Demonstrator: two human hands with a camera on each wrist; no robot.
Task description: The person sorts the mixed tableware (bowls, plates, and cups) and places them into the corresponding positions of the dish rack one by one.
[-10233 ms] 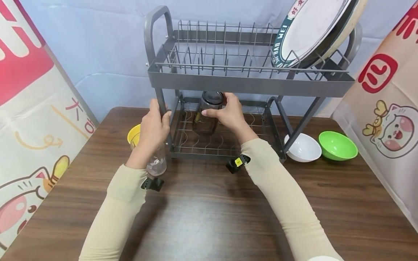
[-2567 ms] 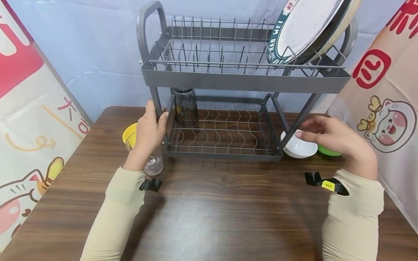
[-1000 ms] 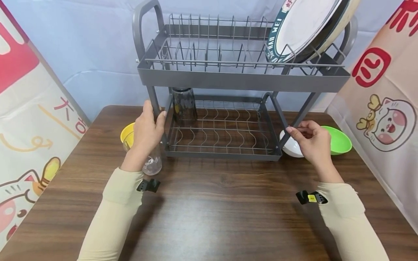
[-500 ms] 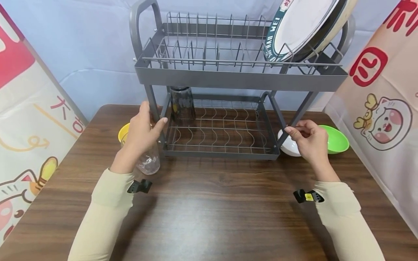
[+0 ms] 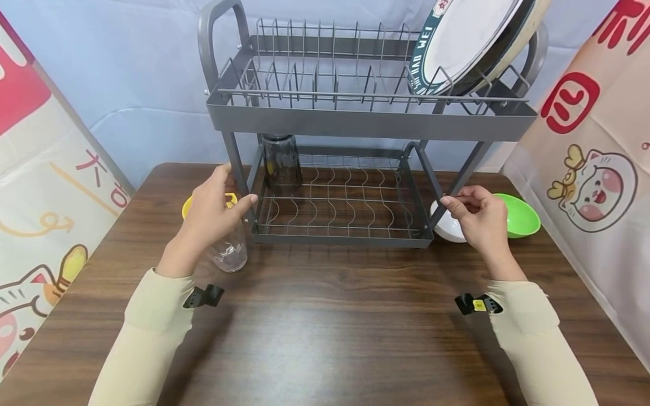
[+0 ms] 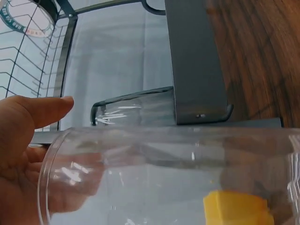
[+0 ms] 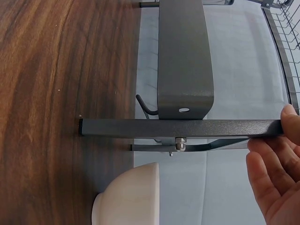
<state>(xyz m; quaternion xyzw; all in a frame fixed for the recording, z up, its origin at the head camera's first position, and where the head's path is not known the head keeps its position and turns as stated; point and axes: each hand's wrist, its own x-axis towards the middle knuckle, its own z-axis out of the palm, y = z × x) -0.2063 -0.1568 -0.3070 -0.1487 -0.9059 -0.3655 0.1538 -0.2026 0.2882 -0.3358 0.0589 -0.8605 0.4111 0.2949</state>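
A grey two-tier dish rack [image 5: 370,125] stands between both hands. On its right side, my right hand [image 5: 482,223] pinches the slanted front leg [image 7: 225,127], thumb in front and fingers behind. My left hand [image 5: 205,219] is spread beside the left front leg, above a clear plastic cup [image 5: 231,256] on the table. The left wrist view has that cup [image 6: 140,178] across the foreground, with the fingers showing through its wall and the thumb held away. Upside down on the lower tier is a dark smoky glass [image 5: 282,163], at the left end.
A yellow cup [image 5: 187,207] sits behind the left hand, partly hidden. Right of the rack are a white bowl [image 5: 448,226], half covered by leg and hand, and a green bowl [image 5: 522,216]. Large plates [image 5: 467,39] lean in the upper tier's right end.
My left hand has come away from the left leg, down and to the left over the clear cup. The right hand moved earlier from the smoky glass to the right leg.
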